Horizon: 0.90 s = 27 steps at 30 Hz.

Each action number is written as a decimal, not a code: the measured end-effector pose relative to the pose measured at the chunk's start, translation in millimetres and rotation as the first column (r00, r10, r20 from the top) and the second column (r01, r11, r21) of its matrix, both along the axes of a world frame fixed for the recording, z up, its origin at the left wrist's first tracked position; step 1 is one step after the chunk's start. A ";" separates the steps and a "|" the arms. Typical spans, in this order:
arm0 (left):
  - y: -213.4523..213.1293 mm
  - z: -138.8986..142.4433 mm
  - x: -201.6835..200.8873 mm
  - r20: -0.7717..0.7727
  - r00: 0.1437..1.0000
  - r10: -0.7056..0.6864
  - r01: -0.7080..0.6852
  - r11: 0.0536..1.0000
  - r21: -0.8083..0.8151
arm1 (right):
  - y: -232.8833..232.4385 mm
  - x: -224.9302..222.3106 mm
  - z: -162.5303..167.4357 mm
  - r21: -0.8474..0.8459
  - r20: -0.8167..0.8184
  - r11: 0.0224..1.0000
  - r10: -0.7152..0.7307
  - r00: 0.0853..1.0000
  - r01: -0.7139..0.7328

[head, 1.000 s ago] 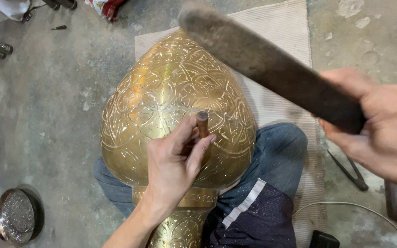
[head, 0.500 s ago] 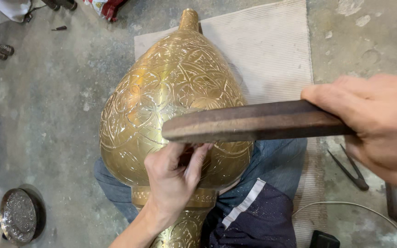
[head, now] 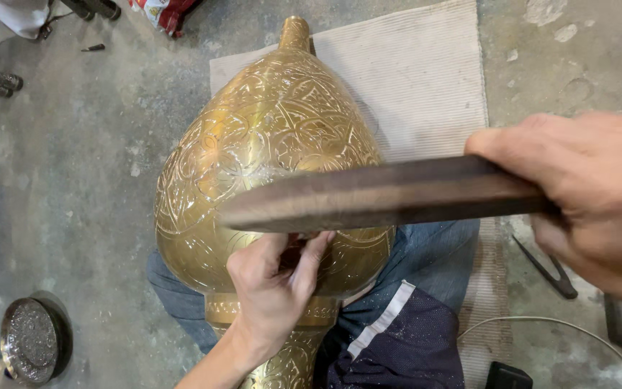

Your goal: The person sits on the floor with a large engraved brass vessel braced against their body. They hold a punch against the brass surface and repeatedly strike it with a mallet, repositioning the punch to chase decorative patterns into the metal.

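Observation:
A large engraved brass vase [head: 253, 166] lies across my lap, its neck pointing away from me. My left hand [head: 271, 295] rests on its lower belly, pinching a small metal punch that is mostly hidden under the mallet. My right hand [head: 592, 198] grips a long dark wooden mallet [head: 383, 193], held level just above my left hand's fingers and the punch's top.
A ribbed white mat [head: 412, 79] lies under the vase on the concrete floor. A small round engraved dish [head: 30, 349] sits at the lower left. Dark pliers [head: 545, 266] and a thin white cable [head: 556, 328] lie at the right. Clutter lines the top left edge.
My right hand swung the mallet down from a raised slant to level over the punch. The left hand has stayed on the vase, and the punch's top went out of sight.

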State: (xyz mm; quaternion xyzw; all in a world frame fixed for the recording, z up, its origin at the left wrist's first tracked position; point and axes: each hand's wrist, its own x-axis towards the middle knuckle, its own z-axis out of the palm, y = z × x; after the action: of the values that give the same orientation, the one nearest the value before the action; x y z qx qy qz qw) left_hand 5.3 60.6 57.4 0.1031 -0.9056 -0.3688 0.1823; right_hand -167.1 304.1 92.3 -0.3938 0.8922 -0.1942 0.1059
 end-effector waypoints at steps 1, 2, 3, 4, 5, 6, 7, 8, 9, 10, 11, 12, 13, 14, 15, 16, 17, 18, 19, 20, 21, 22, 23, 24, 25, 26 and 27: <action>0.7 -0.5 1.9 0.013 1.000 0.005 -0.005 1.000 0.012 | 1.6 -0.7 1.0 0.024 0.121 0.999 -0.029 0.992 0.026; 2.3 -0.9 4.1 -0.009 1.000 -0.001 0.001 1.000 0.004 | 3.3 -0.7 2.4 0.053 0.235 0.997 -0.067 0.970 0.056; 3.2 -1.4 6.0 -0.034 0.999 -0.011 0.011 1.000 -0.008 | 5.1 -1.3 3.0 0.092 0.270 0.995 -0.068 0.960 0.044; 2.0 -2.0 6.0 -0.057 0.998 -0.024 0.023 1.000 -0.020 | 6.4 -0.3 2.9 0.104 0.283 0.993 -0.076 0.956 0.048; 2.0 -2.1 7.1 -0.072 0.997 -0.027 0.023 0.998 -0.056 | 8.2 -0.2 2.5 0.116 0.296 0.992 -0.085 0.951 0.052; 0.7 -2.9 6.0 -0.086 0.996 -0.028 0.021 0.996 -0.091 | 9.3 1.9 1.1 0.104 0.286 0.992 -0.097 0.953 0.069; -0.8 -3.2 5.1 -0.099 0.995 -0.033 0.020 0.992 -0.126 | 10.3 3.5 -0.9 0.022 0.270 0.996 -0.087 0.959 0.084; -0.2 -3.2 4.6 -0.076 0.997 -0.016 0.010 0.997 -0.075 | 11.5 5.1 -3.0 -0.059 0.252 0.994 -0.076 0.965 0.094; 0.9 -3.1 4.3 -0.051 0.999 0.001 -0.002 1.000 -0.023 | 13.1 8.0 -4.8 -0.206 0.221 0.974 -0.049 0.974 0.096; 1.1 -2.4 3.6 -0.026 1.000 0.014 -0.013 1.000 0.027 | 13.9 9.0 -6.8 -0.350 0.188 0.932 -0.034 0.982 0.099; 2.1 -2.1 3.3 -0.046 0.999 0.000 0.001 1.000 0.028 | 15.2 10.6 -8.1 -0.306 0.220 0.943 -0.067 0.973 0.134; 2.2 -1.3 2.6 -0.063 0.998 -0.011 0.013 0.999 0.030 | 15.8 11.1 -8.3 -0.259 0.252 0.951 -0.099 0.963 0.166; 3.5 -0.6 3.6 -0.078 0.997 -0.021 0.023 0.999 0.033 | 16.2 11.9 -8.1 -0.208 0.276 0.960 -0.123 0.953 0.185; 3.7 -0.4 3.3 -0.076 0.997 -0.012 0.014 1.000 0.019 | 15.7 13.0 -6.5 -0.156 0.298 0.967 -0.147 0.943 0.200; 3.5 -0.4 3.9 -0.074 0.997 -0.005 0.006 1.000 0.005 | 14.6 13.0 -4.4 -0.101 0.311 0.973 -0.166 0.936 0.207; 3.2 -1.1 4.1 -0.071 0.997 0.003 -0.003 1.000 -0.008 | 12.4 13.4 -1.9 -0.089 0.295 0.977 -0.158 0.942 0.192; 3.2 -2.1 5.7 -0.067 0.998 0.005 -0.005 1.000 0.004 | 9.9 13.2 1.1 -0.077 0.279 0.981 -0.149 0.949 0.177; 2.8 -3.4 7.1 -0.063 0.998 0.007 -0.006 1.000 0.016 | 5.6 12.7 3.1 -0.109 0.233 0.984 -0.114 0.966 0.142; 2.3 -5.6 8.4 -0.061 0.998 0.008 -0.006 1.000 0.027 | 1.3 11.5 4.2 -0.102 0.135 0.992 -0.062 0.989 0.076; 0.1 -7.7 9.5 -0.086 0.996 -0.010 0.007 0.999 -0.033 | -2.9 9.5 4.9 -0.090 0.033 0.996 -0.011 0.999 0.014; -1.8 -9.5 11.7 -0.107 0.994 -0.029 0.019 0.996 -0.091 | -5.8 7.9 4.3 -0.025 -0.111 0.997 0.069 0.991 -0.072; -2.9 -12.0 13.0 -0.127 0.991 -0.050 0.031 0.989 -0.148 | -5.8 6.3 5.1 0.053 -0.247 0.988 0.156 0.956 -0.147; -3.5 -14.8 14.0 -0.136 0.990 -0.042 0.028 0.994 -0.104 | -4.9 5.6 3.3 -0.025 -0.230 0.985 0.160 0.960 -0.170; -4.7 -17.1 13.7 -0.147 0.989 -0.033 0.024 0.998 -0.063 | -1.4 3.7 3.3 -0.107 -0.217 0.976 0.165 0.962 -0.192; -5.2 -18.2 14.9 -0.155 0.988 -0.026 0.022 0.999 -0.024 | 2.7 4.4 0.4 -0.138 -0.208 0.973 0.153 0.966 -0.184; -5.8 -18.4 15.4 -0.124 0.992 -0.006 0.000 0.999 -0.052 | 6.0 5.5 -2.7 -0.168 -0.198 0.970 0.142 0.970 -0.176; -5.8 -18.0 16.0 -0.093 0.996 0.012 -0.019 0.997 -0.080 | 9.2 8.5 -7.5 -0.146 -0.194 0.979 0.112 0.975 -0.142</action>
State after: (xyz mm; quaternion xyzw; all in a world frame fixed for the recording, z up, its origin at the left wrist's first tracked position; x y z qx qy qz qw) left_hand 21.3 54.8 39.3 0.0856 -0.9096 -0.3347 0.2307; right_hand -158.6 313.3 84.9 -0.4737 0.8527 -0.2202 0.0033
